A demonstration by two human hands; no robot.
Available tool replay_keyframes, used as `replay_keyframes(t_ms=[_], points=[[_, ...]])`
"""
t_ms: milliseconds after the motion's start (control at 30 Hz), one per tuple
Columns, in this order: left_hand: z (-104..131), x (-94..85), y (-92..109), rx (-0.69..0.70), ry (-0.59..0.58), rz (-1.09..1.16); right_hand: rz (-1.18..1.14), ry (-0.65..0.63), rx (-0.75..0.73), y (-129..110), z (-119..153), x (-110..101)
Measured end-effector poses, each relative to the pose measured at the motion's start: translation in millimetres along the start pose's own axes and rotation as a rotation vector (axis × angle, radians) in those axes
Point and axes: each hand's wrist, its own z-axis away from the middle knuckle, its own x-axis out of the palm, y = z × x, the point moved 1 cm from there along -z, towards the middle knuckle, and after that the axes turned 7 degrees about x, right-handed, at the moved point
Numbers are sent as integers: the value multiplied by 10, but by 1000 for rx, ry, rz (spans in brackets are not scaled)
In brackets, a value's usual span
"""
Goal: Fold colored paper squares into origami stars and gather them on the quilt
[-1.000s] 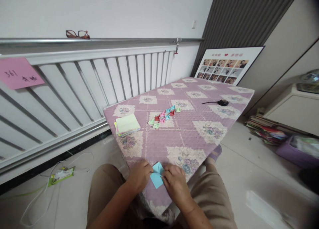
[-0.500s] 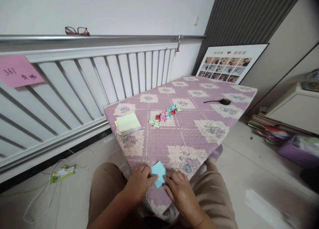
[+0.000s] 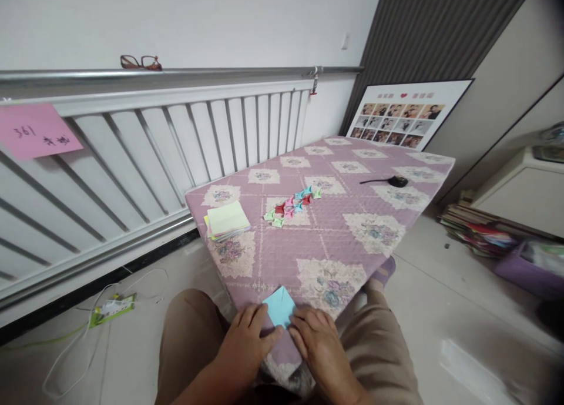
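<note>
A blue paper square [image 3: 281, 306] lies turned cornerwise near the table's front corner, with crease lines on it. My left hand [image 3: 251, 340] rests at its lower left, fingers spread, thumb at the paper's bottom corner. At the right edge, my right hand [image 3: 319, 343] touches the paper with its fingertips, the fingers bent and close together. Farther back stand several small folded paper pieces [image 3: 289, 201] in green, pink, red and blue. To their left sits a stack of coloured paper squares [image 3: 227, 219], pale yellow-green on top.
The purple patterned cloth [image 3: 291, 246] covers the table. A black object with a thin strap [image 3: 398, 181] lies at the right. Behind are a white radiator [image 3: 176, 140], glasses [image 3: 141, 62] on a pipe and a photo board [image 3: 408, 111]. Cables lie on the floor at left.
The blue paper has turned slightly and shows more of its left side. My left hand has shifted down and its thumb now lies at the bottom corner. The view has tilted slightly.
</note>
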Motion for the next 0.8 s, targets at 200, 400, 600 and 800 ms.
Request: replay_keyframes(t_ms=[200, 400, 600, 800], points=[[13, 46, 48, -48, -90, 33, 135, -48, 185, -54, -241, -14], [-30, 41, 81, -110, -124, 60, 127, 13, 283, -46, -336, 3], [-33, 58, 122, -148, -119, 54, 23, 18, 304, 3, -301, 19], [-6, 69, 111, -119, -101, 29, -41, 45, 274, 8, -280, 45]])
